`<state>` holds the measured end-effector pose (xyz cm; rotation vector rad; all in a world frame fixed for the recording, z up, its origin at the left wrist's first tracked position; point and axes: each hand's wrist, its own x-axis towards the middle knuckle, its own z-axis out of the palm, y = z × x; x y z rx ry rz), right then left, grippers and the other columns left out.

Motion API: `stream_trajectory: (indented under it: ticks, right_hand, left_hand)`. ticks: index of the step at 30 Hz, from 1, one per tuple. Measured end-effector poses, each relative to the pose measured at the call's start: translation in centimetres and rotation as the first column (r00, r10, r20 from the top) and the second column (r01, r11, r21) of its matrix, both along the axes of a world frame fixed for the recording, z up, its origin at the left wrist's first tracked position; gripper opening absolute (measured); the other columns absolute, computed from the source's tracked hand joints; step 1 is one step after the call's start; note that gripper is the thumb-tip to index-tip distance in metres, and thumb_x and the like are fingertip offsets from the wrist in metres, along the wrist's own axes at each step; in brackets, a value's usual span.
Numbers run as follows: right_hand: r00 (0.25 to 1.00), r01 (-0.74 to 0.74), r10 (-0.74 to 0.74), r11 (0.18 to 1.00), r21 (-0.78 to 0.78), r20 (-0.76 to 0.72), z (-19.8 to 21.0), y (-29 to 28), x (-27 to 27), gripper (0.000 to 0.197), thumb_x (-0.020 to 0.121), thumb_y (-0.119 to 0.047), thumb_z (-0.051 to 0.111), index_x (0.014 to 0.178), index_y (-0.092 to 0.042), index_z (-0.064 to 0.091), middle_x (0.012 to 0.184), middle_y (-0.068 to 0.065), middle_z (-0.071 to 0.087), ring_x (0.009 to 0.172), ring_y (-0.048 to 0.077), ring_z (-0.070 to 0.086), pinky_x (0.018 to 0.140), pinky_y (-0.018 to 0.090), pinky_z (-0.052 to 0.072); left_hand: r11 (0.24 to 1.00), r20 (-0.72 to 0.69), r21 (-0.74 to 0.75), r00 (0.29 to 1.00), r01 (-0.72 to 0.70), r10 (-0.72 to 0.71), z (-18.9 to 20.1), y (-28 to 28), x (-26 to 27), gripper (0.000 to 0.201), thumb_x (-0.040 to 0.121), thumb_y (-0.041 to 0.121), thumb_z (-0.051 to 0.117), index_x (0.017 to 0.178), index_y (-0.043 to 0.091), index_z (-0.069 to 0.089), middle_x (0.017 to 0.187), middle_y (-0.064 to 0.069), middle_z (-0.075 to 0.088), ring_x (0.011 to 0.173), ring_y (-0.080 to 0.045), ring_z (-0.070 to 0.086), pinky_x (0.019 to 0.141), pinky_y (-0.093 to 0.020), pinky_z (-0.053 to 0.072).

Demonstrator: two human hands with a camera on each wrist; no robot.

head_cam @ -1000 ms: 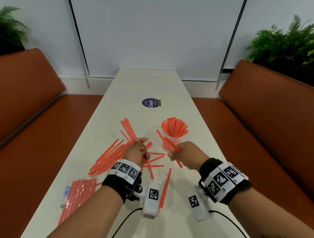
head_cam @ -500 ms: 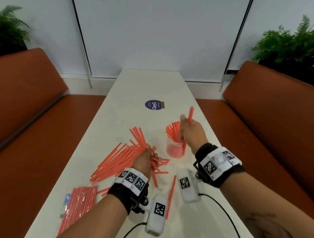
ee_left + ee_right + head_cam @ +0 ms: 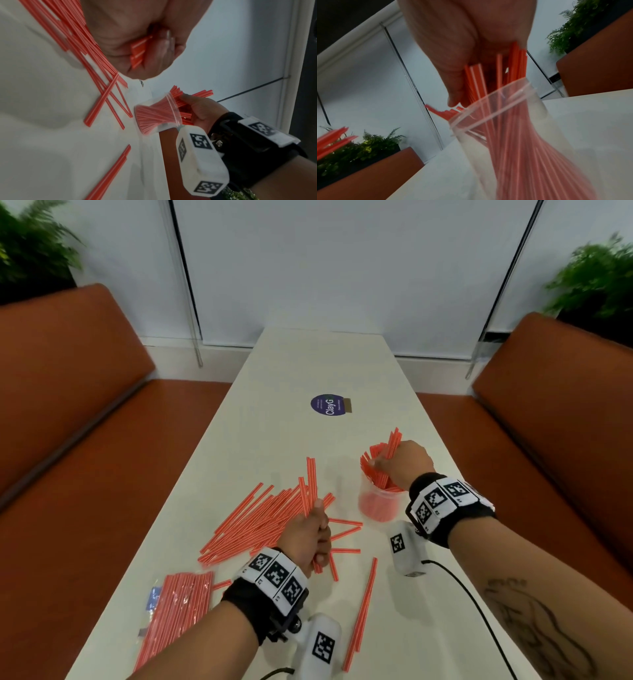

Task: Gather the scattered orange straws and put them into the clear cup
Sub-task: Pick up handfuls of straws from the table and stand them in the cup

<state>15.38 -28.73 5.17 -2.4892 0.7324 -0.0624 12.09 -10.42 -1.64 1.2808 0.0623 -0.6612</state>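
**Dropping straws into the cup**

Head view: right hand (image 3: 404, 463) grips a few orange straws (image 3: 390, 445) above the clear cup (image 3: 378, 503) on the bench (image 3: 308, 371).

Left wrist view: left hand (image 3: 137, 40) clutches a bundle.

Right wrist view: best to aim the ends inside the rim before letting go.

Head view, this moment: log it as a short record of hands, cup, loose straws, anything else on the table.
left hand: left hand grips a few orange plastic straws
right hand: right hand holds a bunch of straws at the cup mouth
cup: clear plastic cup, upright, many straws inside
loose straws: pile of orange straws on the white table
other: sealed straw packet, round purple sticker
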Motion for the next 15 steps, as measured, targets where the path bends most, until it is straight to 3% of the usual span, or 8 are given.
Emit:
stream_trajectory:
  ticks: [2,4,8,11,13,14,15]
  right_hand:
    - [0.998,0.002,-0.014,0.978,-0.21,-0.059,0.0,0.0,-0.3,0.051,0.082,-0.051,0.059,0.114,-0.011,0.059,0.117,0.008,0.062,0.113,0.028,0.054,0.098,0.039,0.039]
    - [1.0,0.014,-0.019,0.964,-0.267,-0.015,0.1,-0.5,-0.8,0.06,0.075,-0.057,0.064,0.119,-0.018,0.055,0.122,0.008,0.056,0.117,0.029,0.049,0.097,0.042,0.038]
    - [0.946,0.169,-0.122,0.976,-0.135,0.299,1.1,-1.0,-2.5,0.066,0.073,-0.053,0.068,0.128,-0.021,0.048,0.134,0.008,0.046,0.125,0.028,0.04,0.1,0.044,0.032]
    - [0.813,0.23,-0.085,0.956,-0.183,0.577,1.5,-0.1,-4.5,0.054,0.078,-0.044,0.066,0.123,-0.017,0.051,0.128,0.007,0.049,0.118,0.026,0.042,0.095,0.039,0.031]
    - [0.764,0.12,0.061,0.965,-0.234,0.642,1.5,0.9,-6.1,0.033,0.083,-0.032,0.063,0.111,-0.015,0.059,0.115,0.006,0.057,0.104,0.021,0.048,0.09,0.035,0.035]
    - [0.794,-0.016,0.159,0.97,-0.242,0.587,1.2,1.4,-6.9,0.021,0.086,-0.025,0.06,0.103,-0.015,0.063,0.106,0.005,0.061,0.095,0.018,0.051,0.088,0.033,0.041]
    - [0.842,-0.191,0.284,0.952,-0.239,0.458,0.7,2.0,-7.7,0.014,0.088,-0.019,0.056,0.097,-0.015,0.066,0.1,0.004,0.064,0.087,0.015,0.053,0.087,0.034,0.046]
  left_hand:
    - [1.0,0.007,-0.008,1.0,-0.007,0.007,0.0,-0.2,-0.1,0.043,0.091,0.049,0.038,0.063,0.016,0.037,0.043,0.007,0.026,0.035,-0.006,0.024,0.034,-0.016,0.028]
    - [0.999,0.026,-0.033,0.999,-0.025,0.026,-0.2,-0.4,-0.3,0.04,0.094,0.045,0.036,0.068,0.014,0.043,0.041,0.006,0.029,0.034,-0.007,0.029,0.035,-0.019,0.036]
    - [0.998,0.018,-0.041,0.999,-0.049,0.05,-0.1,-0.7,-0.9,0.04,0.096,0.041,0.037,0.067,0.013,0.044,0.039,0.005,0.034,0.033,-0.008,0.038,0.043,-0.023,0.048]
    - [0.999,0.03,-0.045,0.999,-0.014,0.015,0.4,-1.0,-1.5,0.046,0.091,0.049,0.039,0.058,0.017,0.035,0.04,0.008,0.031,0.033,-0.006,0.031,0.038,-0.018,0.038]
    - [0.999,0.032,-0.047,0.999,0.002,0.0,0.8,-1.2,-1.9,0.048,0.084,0.056,0.04,0.057,0.017,0.035,0.041,0.008,0.028,0.034,-0.005,0.027,0.036,-0.017,0.033]
    - [0.998,0.03,-0.057,1.0,-0.003,0.004,1.0,-1.3,-2.1,0.05,0.081,0.059,0.041,0.06,0.013,0.043,0.042,0.008,0.028,0.034,-0.005,0.027,0.036,-0.016,0.033]
    - [0.997,0.022,-0.073,0.999,-0.023,0.025,1.2,-1.4,-2.2,0.06,0.079,0.061,0.042,0.073,0.003,0.055,0.044,0.007,0.028,0.035,-0.005,0.027,0.036,-0.016,0.033]
